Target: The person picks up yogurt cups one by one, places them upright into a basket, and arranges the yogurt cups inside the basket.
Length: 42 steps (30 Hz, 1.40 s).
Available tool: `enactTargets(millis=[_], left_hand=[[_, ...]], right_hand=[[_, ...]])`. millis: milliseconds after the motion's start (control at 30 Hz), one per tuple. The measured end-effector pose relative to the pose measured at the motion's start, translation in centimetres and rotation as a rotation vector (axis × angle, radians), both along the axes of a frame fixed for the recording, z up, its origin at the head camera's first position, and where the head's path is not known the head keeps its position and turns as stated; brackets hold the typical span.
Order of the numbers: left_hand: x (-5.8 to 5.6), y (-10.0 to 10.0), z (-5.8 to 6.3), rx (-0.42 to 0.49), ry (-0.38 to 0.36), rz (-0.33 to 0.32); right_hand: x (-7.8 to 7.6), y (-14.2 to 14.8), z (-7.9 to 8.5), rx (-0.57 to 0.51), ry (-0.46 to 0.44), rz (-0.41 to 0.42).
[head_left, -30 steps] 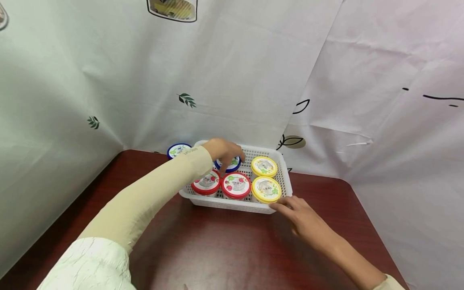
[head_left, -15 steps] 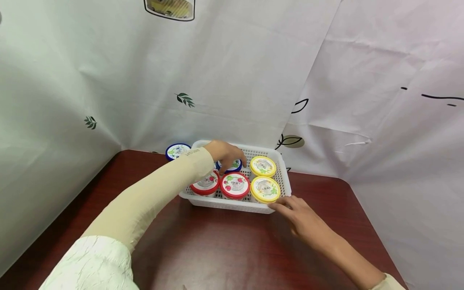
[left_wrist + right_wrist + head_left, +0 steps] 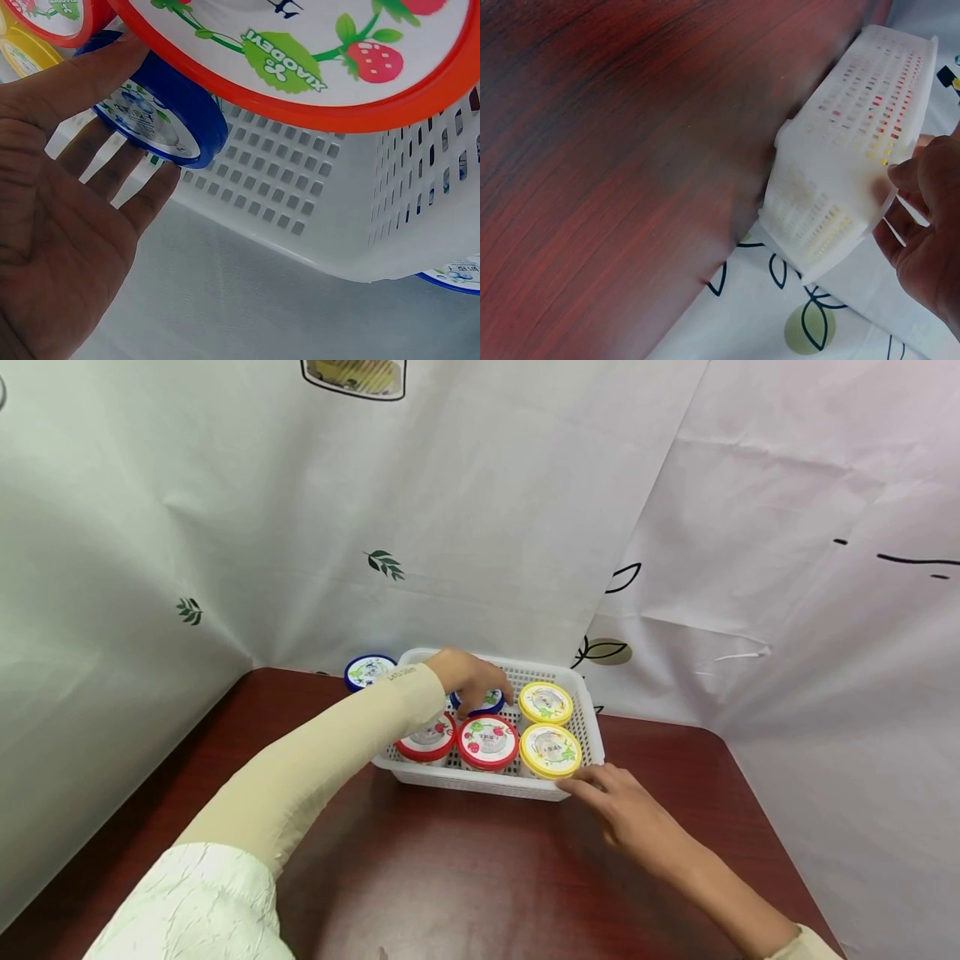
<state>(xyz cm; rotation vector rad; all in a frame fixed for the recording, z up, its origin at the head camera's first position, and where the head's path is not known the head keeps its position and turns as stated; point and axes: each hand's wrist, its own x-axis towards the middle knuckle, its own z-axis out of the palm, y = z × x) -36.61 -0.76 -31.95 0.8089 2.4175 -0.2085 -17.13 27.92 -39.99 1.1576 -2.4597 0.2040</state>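
Note:
In the head view, a white perforated basket [image 3: 480, 787] stands on the table with lidded tubs inside. My left hand [image 3: 474, 678] reaches into its back part and grips a blue-lidded tub [image 3: 492, 700]. The left wrist view shows the thumb across this tub's blue lid [image 3: 161, 116] and the other fingers at its far side. In front of it sit two tubs with red lids, one on the left [image 3: 426, 740] and one in the middle [image 3: 487, 743]. My right hand [image 3: 626, 810] holds the basket's near right corner, its thumb on the rim in the right wrist view.
Two yellow-lidded tubs, a back one [image 3: 546, 703] and a front one [image 3: 551, 752], fill the basket's right side. Another blue-lidded tub [image 3: 367, 671] stands outside, behind the left end. A white printed curtain [image 3: 487, 527] hangs behind the dark red table [image 3: 450, 877].
My left hand and the blue-lidded tub have shifted slightly to the right inside the basket. The right hand stays at the basket's corner.

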Motion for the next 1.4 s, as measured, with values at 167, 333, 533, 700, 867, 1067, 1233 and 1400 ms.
enactTargets(millis=[167, 333, 533, 700, 867, 1067, 1233, 1400], left_hand=[[0.0, 0.0, -0.1, 0.013, -0.009, 0.035], [0.2, -0.1, 0.0, 0.024, -0.030, 0.045], [0.7, -0.8, 0.5, 0.042, 0.004, 0.004], [0.9, -1.9, 0.8, 0.075, 0.030, -0.016], [1.1, -3.1, 1.3, 0.113, 0.060, -0.019], [1.1, -4.1, 2.0, 0.150, 0.077, -0.015], [1.2, -4.8, 2.8, 0.164, 0.077, 0.012], [1.5, -5.5, 3.5, 0.182, 0.077, 0.029]], right_hand=[[-0.1, 0.0, 0.0, -0.013, 0.016, 0.017], [0.0, 0.0, -0.1, -0.009, 0.015, 0.015], [0.0, 0.1, -0.1, -0.013, 0.023, 0.015], [-0.1, 0.1, -0.1, -0.024, 0.021, 0.019], [-0.1, 0.2, -0.2, -0.028, 0.023, 0.022], [-0.1, 0.2, -0.3, -0.027, 0.024, 0.024], [-0.1, 0.3, -0.2, -0.031, 0.022, 0.021], [0.0, 0.2, -0.1, -0.026, 0.012, 0.014]])
